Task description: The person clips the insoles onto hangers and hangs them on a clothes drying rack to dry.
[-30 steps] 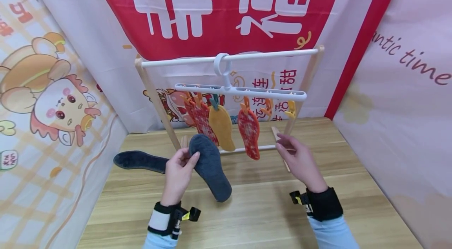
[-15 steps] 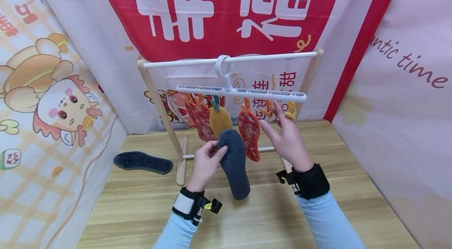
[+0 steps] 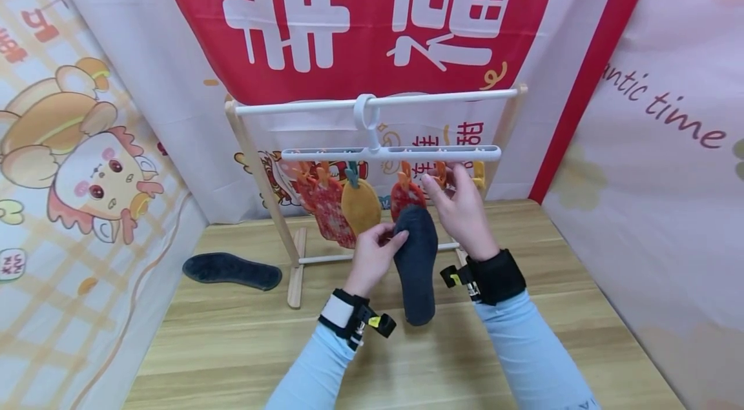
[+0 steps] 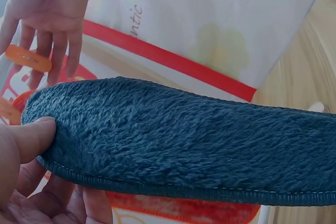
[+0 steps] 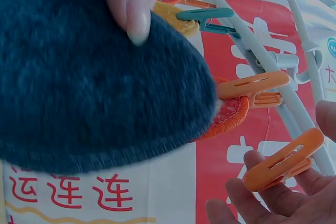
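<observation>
My left hand [image 3: 371, 261] pinches a dark blue fuzzy insole [image 3: 417, 274] near its upper end, thumb on the plush face and fingers behind. The insole hangs lengthwise in front of a red patterned insole [image 3: 405, 198]. My right hand [image 3: 465, 216] is up at the hanger's right half. In the right wrist view an orange clip [image 5: 286, 161] lies across its fingers, while the thumb stands apart from the clip. The left wrist view shows those fingers extended behind the same clip [image 4: 29, 59]. A white hanger [image 3: 442, 153] carries the clips.
A wooden-legged rack with a white rod [image 3: 302, 106] holds the hanger. Left of the blue insole hang a yellow insole [image 3: 360, 203] and red ones [image 3: 334, 213]. A yellow clip [image 3: 479, 174] is at the right end. Another dark insole [image 3: 232, 269] lies on the table's left.
My left hand has carried the blue insole rightward from the rack's left side. My right hand has risen from the rack's right leg to the orange clip.
</observation>
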### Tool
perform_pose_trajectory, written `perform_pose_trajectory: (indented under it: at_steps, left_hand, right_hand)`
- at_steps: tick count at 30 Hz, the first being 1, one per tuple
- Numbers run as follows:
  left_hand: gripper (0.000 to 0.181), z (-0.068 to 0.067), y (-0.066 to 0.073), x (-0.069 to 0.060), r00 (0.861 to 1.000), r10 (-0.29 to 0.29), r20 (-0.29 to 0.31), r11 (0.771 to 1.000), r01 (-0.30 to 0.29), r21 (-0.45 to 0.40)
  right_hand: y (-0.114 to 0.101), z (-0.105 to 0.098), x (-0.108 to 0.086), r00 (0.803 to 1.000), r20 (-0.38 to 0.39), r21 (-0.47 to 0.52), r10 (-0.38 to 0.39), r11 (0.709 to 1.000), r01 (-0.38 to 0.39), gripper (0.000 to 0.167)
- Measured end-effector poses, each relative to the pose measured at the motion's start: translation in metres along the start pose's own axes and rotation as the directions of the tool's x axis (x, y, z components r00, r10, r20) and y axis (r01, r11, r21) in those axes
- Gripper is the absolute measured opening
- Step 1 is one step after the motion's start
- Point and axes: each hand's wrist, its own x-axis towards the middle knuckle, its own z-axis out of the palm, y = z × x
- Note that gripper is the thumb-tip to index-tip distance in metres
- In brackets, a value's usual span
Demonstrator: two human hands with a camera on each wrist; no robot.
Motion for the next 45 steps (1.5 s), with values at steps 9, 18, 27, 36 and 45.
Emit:
perform_pose_trajectory:
  at_steps: [9, 18, 27, 36, 45]
  left_hand:
    - [0.028, 0.017, 0.004, 0.014, 0.998, -0.036, 0.049, 0.999, 0.038, -0.035]
    - [0.026, 0.026, 0.013, 0.018, 0.998, -0.054, 0.036, 0.994, 0.057, -0.091]
    - [0.021, 0.035, 0.018, 0.022, 0.999, -0.05, -0.013, 0.993, 0.049, -0.107]
    - [0.019, 0.04, 0.022, 0.023, 0.998, -0.064, -0.025, 0.989, 0.06, -0.132]
    - [0.021, 0.045, 0.028, 0.026, 0.999, -0.012, -0.043, 0.991, 0.006, -0.131]
  right_hand:
    - [-0.001, 0.002, 0.005, 0.997, -0.032, 0.057, 0.067, 0.996, -0.065, 0.051]
    - [0.002, 0.005, 0.01, 0.993, -0.067, 0.185, 0.101, 0.979, -0.087, 0.044]
    - [0.003, 0.006, 0.014, 0.984, -0.102, 0.237, 0.146, 0.964, -0.119, 0.039]
    - [0.002, 0.005, 0.017, 0.981, -0.11, 0.253, 0.162, 0.959, -0.13, 0.039]
    - [0.002, 0.002, 0.019, 0.979, -0.093, 0.267, 0.179, 0.952, -0.148, 0.039]
